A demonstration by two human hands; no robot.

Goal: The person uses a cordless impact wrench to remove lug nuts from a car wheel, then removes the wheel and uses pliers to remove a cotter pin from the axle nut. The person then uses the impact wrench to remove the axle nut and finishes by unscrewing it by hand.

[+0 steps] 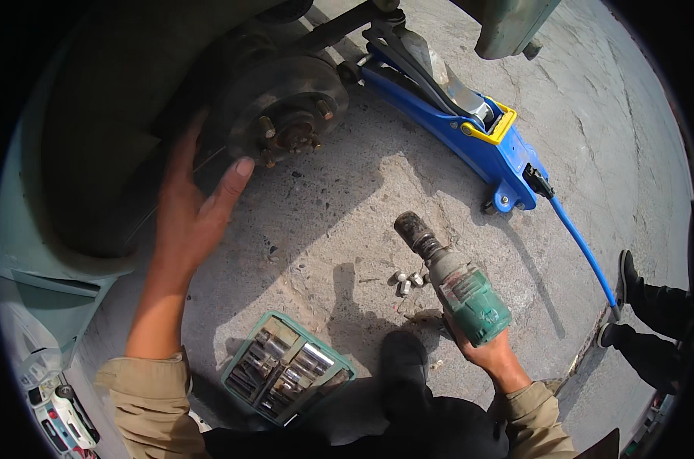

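Note:
My left hand [194, 203] is open at the left edge of the brake disc [247, 99], thumb spread toward its rim; the other fingertips run into shadow behind it. Wheel studs [267, 127] stick out around the rusty hub [297, 134], and no wheel is on it. In my right hand [488, 352] is a green and grey impact wrench [469, 294], with a dark socket [412, 229] on its front end. Its nose points up and left, away from the disc. Several silver lug nuts [405, 283] lie on the ground just left of the wrench.
A blue floor jack [454, 134] with yellow trim reaches under the car, its blue handle [584, 245] slanting to the right. A green socket case [289, 367] lies open near my feet. The fender [71, 268] curves along the left. Another person's legs [653, 329] are at right.

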